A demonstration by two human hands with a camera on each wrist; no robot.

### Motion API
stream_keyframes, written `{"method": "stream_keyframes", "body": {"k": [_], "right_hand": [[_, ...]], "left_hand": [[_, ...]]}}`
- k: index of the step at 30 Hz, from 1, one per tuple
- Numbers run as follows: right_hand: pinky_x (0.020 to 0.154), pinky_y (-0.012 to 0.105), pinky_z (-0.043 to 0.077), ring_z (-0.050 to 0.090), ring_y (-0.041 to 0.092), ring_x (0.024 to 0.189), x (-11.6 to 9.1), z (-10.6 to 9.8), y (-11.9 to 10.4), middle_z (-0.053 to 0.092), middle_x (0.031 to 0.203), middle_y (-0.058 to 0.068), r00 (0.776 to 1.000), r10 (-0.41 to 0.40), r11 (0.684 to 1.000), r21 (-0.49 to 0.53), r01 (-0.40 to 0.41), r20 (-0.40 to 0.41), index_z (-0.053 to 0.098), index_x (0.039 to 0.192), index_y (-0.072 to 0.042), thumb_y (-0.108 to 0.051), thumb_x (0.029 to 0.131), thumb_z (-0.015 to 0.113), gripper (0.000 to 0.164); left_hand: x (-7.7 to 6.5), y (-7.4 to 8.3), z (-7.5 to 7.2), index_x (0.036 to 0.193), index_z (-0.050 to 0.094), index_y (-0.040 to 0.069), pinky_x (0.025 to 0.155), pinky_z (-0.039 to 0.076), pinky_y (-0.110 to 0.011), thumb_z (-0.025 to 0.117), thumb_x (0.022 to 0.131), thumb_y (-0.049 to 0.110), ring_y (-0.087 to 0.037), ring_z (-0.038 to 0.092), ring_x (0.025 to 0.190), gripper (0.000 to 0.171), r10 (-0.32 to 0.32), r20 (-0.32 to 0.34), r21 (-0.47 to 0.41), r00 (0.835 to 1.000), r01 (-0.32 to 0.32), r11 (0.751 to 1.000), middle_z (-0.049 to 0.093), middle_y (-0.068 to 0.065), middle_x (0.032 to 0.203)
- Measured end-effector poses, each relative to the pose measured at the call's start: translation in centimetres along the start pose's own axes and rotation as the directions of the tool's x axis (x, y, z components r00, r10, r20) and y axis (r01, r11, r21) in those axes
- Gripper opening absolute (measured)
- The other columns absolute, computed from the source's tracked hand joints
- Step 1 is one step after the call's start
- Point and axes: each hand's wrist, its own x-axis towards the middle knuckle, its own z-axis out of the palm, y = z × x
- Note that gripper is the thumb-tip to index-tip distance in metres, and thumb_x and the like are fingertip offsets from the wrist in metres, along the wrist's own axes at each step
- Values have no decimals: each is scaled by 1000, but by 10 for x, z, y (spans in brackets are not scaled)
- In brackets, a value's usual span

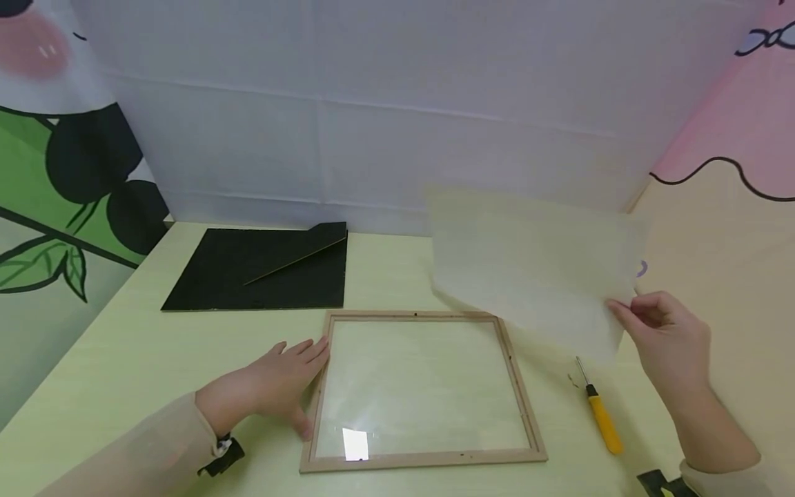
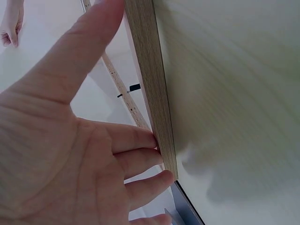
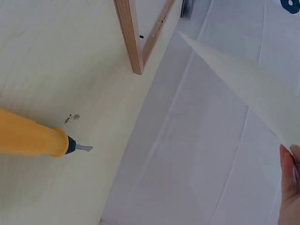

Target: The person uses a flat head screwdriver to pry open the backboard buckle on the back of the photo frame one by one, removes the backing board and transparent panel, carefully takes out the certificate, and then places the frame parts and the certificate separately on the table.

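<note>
A wooden picture frame [image 1: 428,459] with a clear pane [image 1: 422,386] lies on the table near the front. My left hand [image 1: 279,379] rests against its left side, fingers spread and fairly straight; in the left wrist view the thumb and fingertips [image 2: 149,185] touch the frame's outer edge [image 2: 152,79]. My right hand [image 1: 667,338] pinches one corner of a thin whitish sheet [image 1: 534,269] between thumb and finger. The sheet hangs in the air behind and to the right of the frame, overlapping its far right corner in the head view.
A black backing board [image 1: 199,276] with a stand flap lies at the back left of the table [image 1: 124,359]. A yellow-handled screwdriver [image 1: 602,417] lies right of the frame, beside small dark bits [image 1: 573,380]. A pale cloth [image 1: 373,138] hangs behind the table.
</note>
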Motion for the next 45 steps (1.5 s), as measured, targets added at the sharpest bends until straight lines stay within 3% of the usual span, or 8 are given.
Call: {"method": "stream_keyframes", "body": {"k": [9,13,21,26,32,39,43,45], "right_hand": [[53,5,39,52,-11,56,-2,-6,-4,55,63,-32,995,97,994,46,-96,-12,58,89,-12,0,75,76,25],[51,5,38,51,-10,57,-1,-9,-6,54,65,-32,995,99,995,33,-98,-26,57,99,-10,-2,78,74,28],[50,5,35,48,-14,57,8,-17,-1,50,67,-36,998,19,1000,-15,-20,-60,53,119,-7,-5,81,72,42],[55,2,39,50,-13,59,17,-21,8,51,69,-29,999,16,1000,-5,-16,-42,46,137,-23,-5,82,70,63],[55,3,41,50,-9,59,23,-22,15,52,70,-24,997,78,997,-3,-78,8,37,143,-30,-9,84,69,70],[56,-1,34,40,-22,61,34,-20,36,44,75,-34,990,-127,983,-140,117,-68,38,144,-21,-5,83,68,70],[65,-1,27,32,-29,71,43,-20,48,64,73,1,951,-287,943,-209,260,-113,44,140,-12,2,82,68,65],[63,6,29,35,-22,69,46,-20,52,63,76,21,928,-358,913,-250,324,-107,49,136,-9,5,82,66,59]], "left_hand": [[0,0,0,143,30,-3,102,16,-65,79,52,62,-41,19,136,122,-11,7,-12,1000,11,1000,21,-18,151],[0,1,-1,143,31,-2,102,16,-65,80,52,61,-41,20,136,121,-11,8,-14,1000,11,1000,21,-18,151],[-1,0,0,143,30,-3,102,16,-64,80,53,61,-41,20,136,122,-7,4,-14,1000,7,1000,21,-18,151],[0,-1,2,144,29,-3,103,16,-63,80,53,61,-40,20,136,122,-7,6,-13,1000,7,1000,21,-18,151],[0,-1,2,144,29,-3,103,16,-63,80,53,61,-40,20,136,122,-5,8,-18,1000,5,1000,21,-18,151],[-1,1,1,144,29,-3,103,16,-64,80,53,61,-40,20,136,122,-9,10,-21,1000,9,1000,21,-18,151],[-2,2,0,143,29,-4,103,17,-64,80,53,60,-40,20,136,122,-5,2,-11,1000,5,1000,21,-18,151],[-2,2,0,143,29,-4,103,17,-64,81,53,60,-41,20,136,122,-5,-2,-9,1000,5,1000,21,-18,151]]}}
